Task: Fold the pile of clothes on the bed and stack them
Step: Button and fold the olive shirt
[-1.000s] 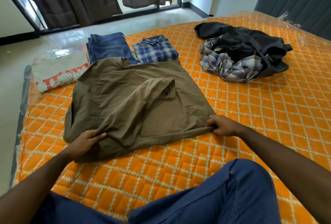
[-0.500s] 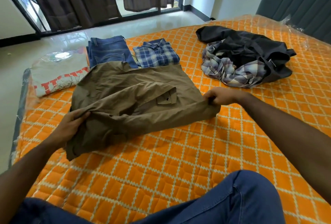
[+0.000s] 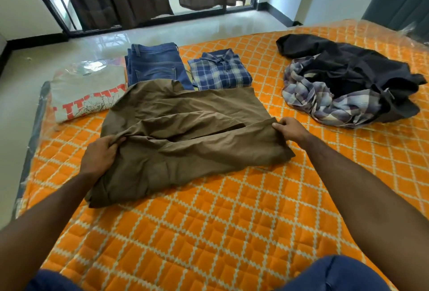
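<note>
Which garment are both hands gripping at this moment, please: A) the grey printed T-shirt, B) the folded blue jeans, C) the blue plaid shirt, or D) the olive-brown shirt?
D: the left hand and the right hand each clutch an edge of the olive-brown shirt, while the other folded clothes lie untouched beyond it.

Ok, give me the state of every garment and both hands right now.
Brown shirt: half folded, rumpled, gripped at both sides.
Left hand: grips its left side.
Right hand: pinches its right edge.
Jeans: folded.
Blue plaid shirt: folded.
Grey printed tee: folded.
Dark pile: unfolded.
</note>
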